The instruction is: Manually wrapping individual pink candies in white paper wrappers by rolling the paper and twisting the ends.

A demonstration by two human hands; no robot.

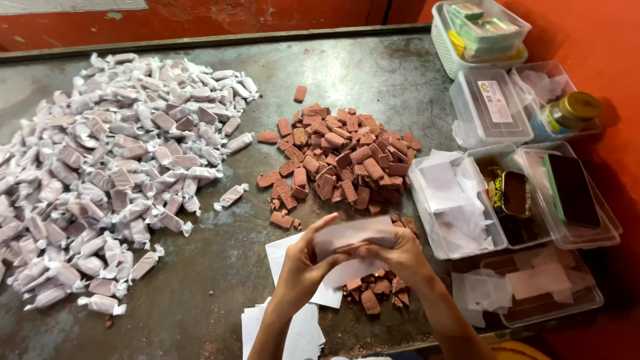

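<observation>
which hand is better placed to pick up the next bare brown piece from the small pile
Right, probably: the right hand sits just above the small pile of bare brown pieces, while the left hand is farther off, over the paper sheets.

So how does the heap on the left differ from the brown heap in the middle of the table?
The left heap holds pieces wrapped in pale paper with twisted ends; the middle heap holds bare reddish-brown blocks. The left heap is far larger and spreads wider; the middle heap is compact. Both lie on the dark metal table and hold small oblong pieces.
</observation>
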